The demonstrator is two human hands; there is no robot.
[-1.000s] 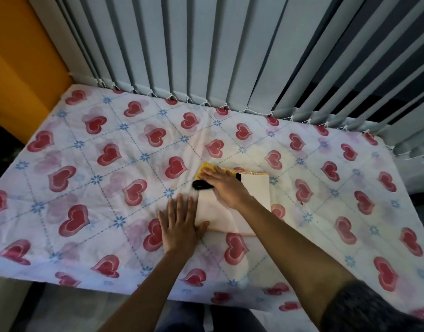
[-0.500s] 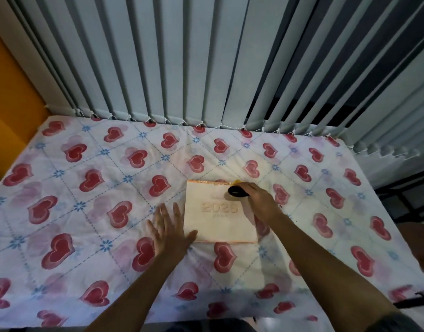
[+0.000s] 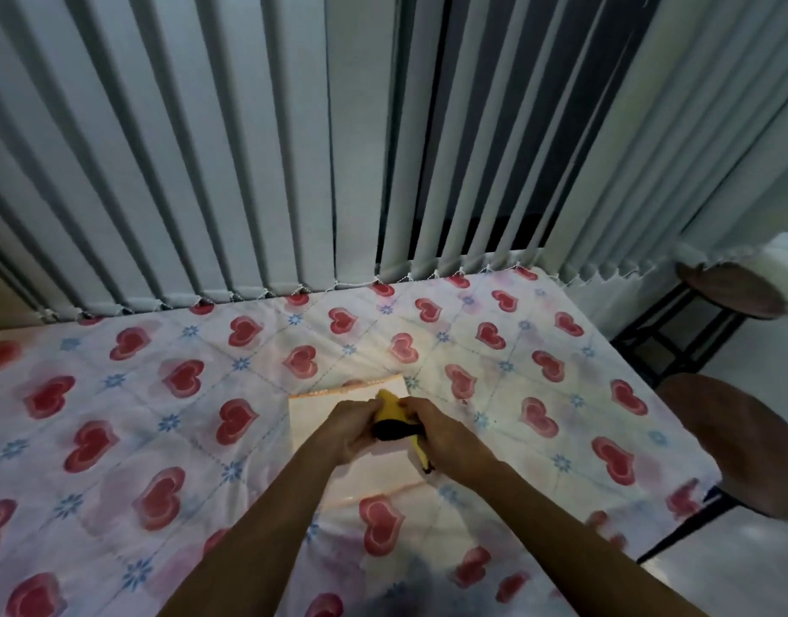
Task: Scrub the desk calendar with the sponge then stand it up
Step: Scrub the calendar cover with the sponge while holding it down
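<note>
The cream desk calendar (image 3: pixel 314 414) lies flat on the heart-print cloth (image 3: pixel 169 420), its orange spiral edge toward the blinds. Both my hands meet just above it. My left hand (image 3: pixel 350 431) and my right hand (image 3: pixel 445 436) both grip the sponge (image 3: pixel 394 420), which is yellow with a black scrub side. The sponge is bent between them and hides part of the calendar. My forearms cover the calendar's near half.
Grey vertical blinds (image 3: pixel 294 149) hang along the table's far edge. Two brown round stools on black frames stand to the right, one near (image 3: pixel 739 447) and one farther back (image 3: pixel 730 289). The cloth hangs over the near edge.
My left hand has lifted off the cloth beside the calendar and joined my right hand on the sponge. The sponge has come up off the calendar's top edge. The camera view has tilted upward.
</note>
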